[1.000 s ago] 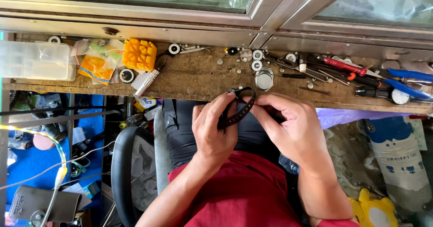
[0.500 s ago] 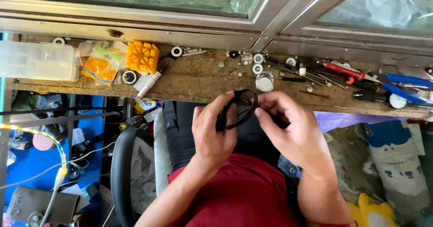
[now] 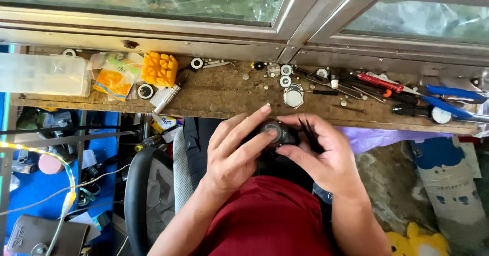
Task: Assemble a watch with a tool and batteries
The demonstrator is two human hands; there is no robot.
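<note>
A black wristwatch (image 3: 274, 132) with a dark strap is held between both hands just below the front edge of a wooden workbench (image 3: 224, 95). My left hand (image 3: 234, 151) grips it from the left, fingers curled around the case with the index finger raised toward the bench. My right hand (image 3: 318, 151) grips it from the right, thumb pressing near the case, with the strap end sticking up between its fingers. Under the hands is my red shirt (image 3: 270, 215).
On the bench lie an orange block (image 3: 159, 68), a yellow packet (image 3: 114, 78), a clear plastic box (image 3: 43, 74), a round metal case (image 3: 293, 96), small round parts, red and blue-handled tools (image 3: 448, 97). A black chair (image 3: 140, 190) is at lower left; windows are behind.
The watch was turned: earlier its strap looped up between the hands, now the case faces up and the hands are closed tighter around it.
</note>
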